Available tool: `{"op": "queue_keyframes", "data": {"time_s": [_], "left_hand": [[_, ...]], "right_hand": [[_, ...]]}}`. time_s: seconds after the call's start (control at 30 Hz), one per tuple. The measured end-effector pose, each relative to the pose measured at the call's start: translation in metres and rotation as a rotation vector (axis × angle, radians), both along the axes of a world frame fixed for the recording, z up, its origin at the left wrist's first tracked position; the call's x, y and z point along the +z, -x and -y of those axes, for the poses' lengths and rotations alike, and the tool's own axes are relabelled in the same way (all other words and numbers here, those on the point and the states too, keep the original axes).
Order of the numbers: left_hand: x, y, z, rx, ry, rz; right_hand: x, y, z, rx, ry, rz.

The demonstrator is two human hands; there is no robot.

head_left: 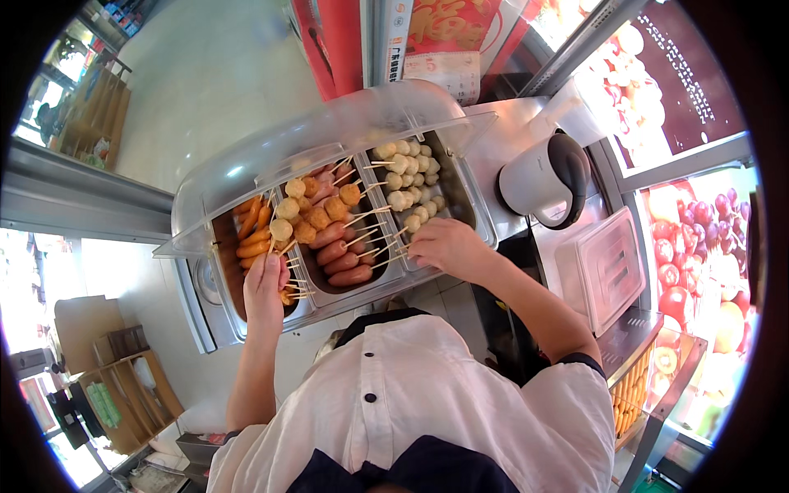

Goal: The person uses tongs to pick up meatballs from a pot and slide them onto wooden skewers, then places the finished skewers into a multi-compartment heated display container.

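Observation:
My left hand (265, 283) is closed around the sticks of a skewer of pale yellowish balls (288, 209), held up over the left and middle pans. My right hand (450, 246) reaches to the front of the right steel pan (462, 201), its fingers pinched at the stick ends beside the white meatball skewers (408, 177). Whether a stick is between those fingers I cannot make out. Plump pink sausages on sticks (349, 263) fill the front of the middle pan, with orange-brown ball skewers (316, 218) behind them. Orange sausages (255, 230) lie in the left pan.
A curved clear lid (329, 131) stands raised behind the pans. To the right are a white and black kettle (538, 177) and a lidded plastic container (602, 267). A glass case of browned sausages (629, 398) sits low at the right. Metal window frames border the counter.

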State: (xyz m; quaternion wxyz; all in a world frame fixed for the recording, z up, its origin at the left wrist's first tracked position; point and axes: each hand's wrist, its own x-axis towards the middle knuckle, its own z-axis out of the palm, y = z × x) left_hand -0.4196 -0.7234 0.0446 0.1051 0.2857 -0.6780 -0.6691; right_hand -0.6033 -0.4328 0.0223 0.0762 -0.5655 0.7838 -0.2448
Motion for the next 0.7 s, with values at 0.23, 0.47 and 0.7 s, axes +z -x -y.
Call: {"op": "queue_keyframes", "data": {"time_s": [0.23, 0.47, 0.7], "left_hand": [[0.006, 0.008, -0.005, -0.013, -0.005, -0.026], [0.004, 0.003, -0.008, -0.046, 0.023, 0.027], [0.02, 0.001, -0.009, -0.136, 0.135, 0.084]], "right_hand": [[0.017, 0.016, 0.001, -0.201, 0.188, -0.094], [-0.035, 0.054, 0.043, -0.187, 0.107, -0.157], [0.011, 0.068, 0.019, -0.659, 0.403, 0.225]]}}
